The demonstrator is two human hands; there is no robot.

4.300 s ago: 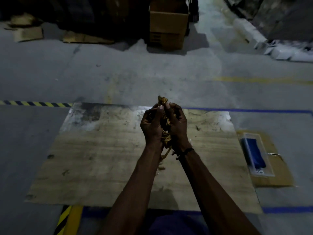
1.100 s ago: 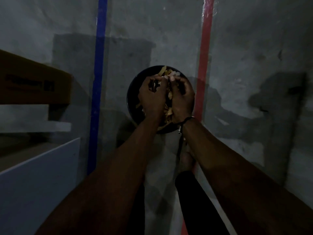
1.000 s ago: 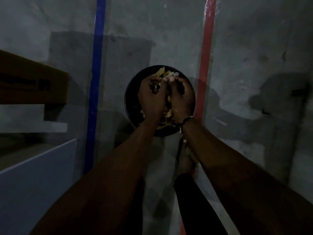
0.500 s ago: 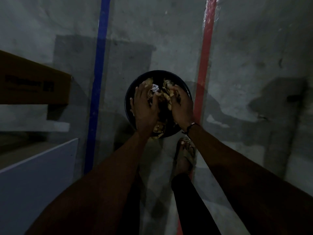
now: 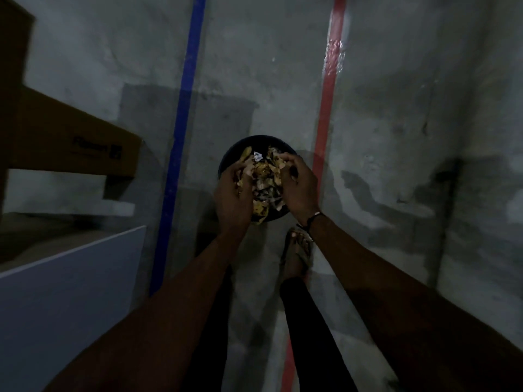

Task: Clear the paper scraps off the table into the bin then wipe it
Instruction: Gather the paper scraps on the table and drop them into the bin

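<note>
A dim concrete floor (image 5: 382,108) fills the view, crossed from far to near by a blue tape line (image 5: 185,108) on the left and a red tape line (image 5: 328,108) on the right. At the near left stands a pale panel (image 5: 70,292), and beyond it a brown cardboard box (image 5: 73,142) with dark print on its side. The strip of floor between the two tape lines is open ground, and to the right of the red line the concrete runs bare to the frame's edge.

Between the lines sits the round black bin (image 5: 226,162), its far rim showing above the hands. A sandalled foot (image 5: 297,250) is planted just near of it, touching the red line.

Both forearms reach in from the near edge and meet over the bin's mouth. The left hand (image 5: 233,193) is loosely cupped, fingers half curled, with scraps against its palm and fingertips. The right hand (image 5: 300,185), a dark band (image 5: 312,220) at its wrist, is cupped the same way facing it. A gap stands between the two palms.

The paper scraps (image 5: 264,179) fill that gap: a crumpled yellow-brown heap with one small white piece at the far end. In this poor light it is hard to say which scraps are gripped and which are loose or already lying in the bin.
</note>
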